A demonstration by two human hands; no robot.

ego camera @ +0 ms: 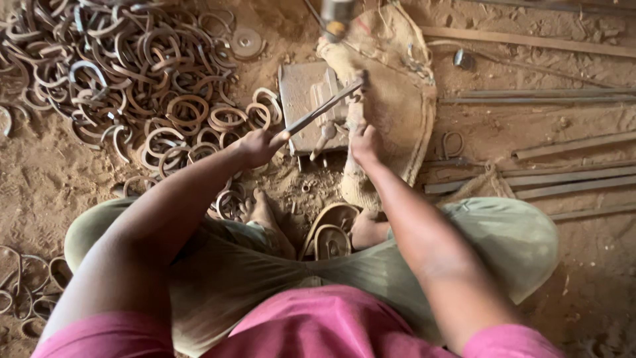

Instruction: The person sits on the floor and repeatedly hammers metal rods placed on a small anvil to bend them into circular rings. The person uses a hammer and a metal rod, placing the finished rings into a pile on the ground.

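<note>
While sitting cross-legged on the dirt floor (46,179), a person in a pink shirt and olive trousers works over a small metal block (306,106) just above the centre of the frame. The left hand (255,147) is closed around the handles of a pair of long tongs (318,113), which slant up and to the right across the block. The right hand (364,142) is wrapped around a wooden handle (356,114) whose upper end reaches toward the tips of the tongs; what the tips hold is too blurred to tell. A blurred hammer head (336,13) shows at the top edge, above the block. Burlap sacking (397,86) lies under and to the right of the block. A large heap of curved, rusty metal rings (132,73) fills the upper left, with more rings at the lower left edge. Long metal bars (563,176) lie across the right side. Sandals (331,232) and bare feet rest just below the block.
</note>
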